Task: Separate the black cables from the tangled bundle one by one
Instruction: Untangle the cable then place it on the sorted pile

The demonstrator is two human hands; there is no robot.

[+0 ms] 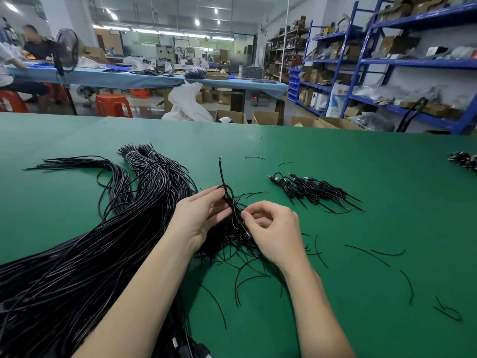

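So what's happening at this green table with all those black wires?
A person is sorting black cables by hand. The left hand grips a looped cable with one end sticking up, while the right hand pinches it lower down. A big bundle lies to the left; a small coiled pile lies to the right on the table.

Bundle (77, 254) cut off by left and bottom edges. Cable (230, 200) partly hidden behind left hand (200, 215). Pile (464, 161) at table's (335, 151) right edge cropped.
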